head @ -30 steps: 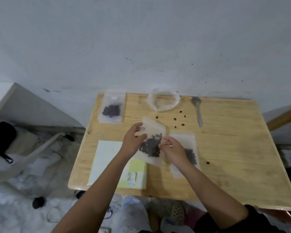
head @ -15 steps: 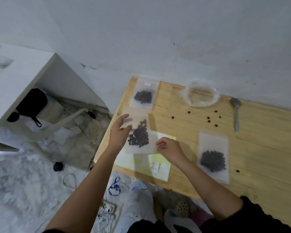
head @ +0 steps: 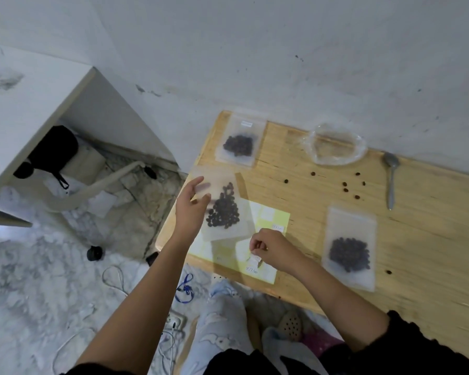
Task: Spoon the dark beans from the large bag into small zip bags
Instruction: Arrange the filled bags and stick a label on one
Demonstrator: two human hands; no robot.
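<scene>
Pale wall (head: 255,50) backs a wooden surface (head: 431,239), with a yellow sheet (head: 280,217) of labels lying at its near left edge. Over that sheet's far left corner the left hand (head: 192,203) has its grip clamped on the top of a small zip bag (head: 222,212), lifted clear with its dark beans (head: 224,209) heaped at the bottom. Over the sheet's near side the right hand (head: 271,249) has its fingers together and seems to pinch a white label (head: 255,260), though the contact is hard to see. One filled bag (head: 240,142) lies beyond the sheet and another (head: 349,247) to its right. The large bag (head: 336,144), far right of the sheet, looks nearly empty, with the spoon (head: 390,177) and loose beans (head: 345,185) nearby. Spooning appears done for this bag, and labelling is the step in hand. Next, the label needs lifting cleanly and pressing flat onto the held bag.
</scene>
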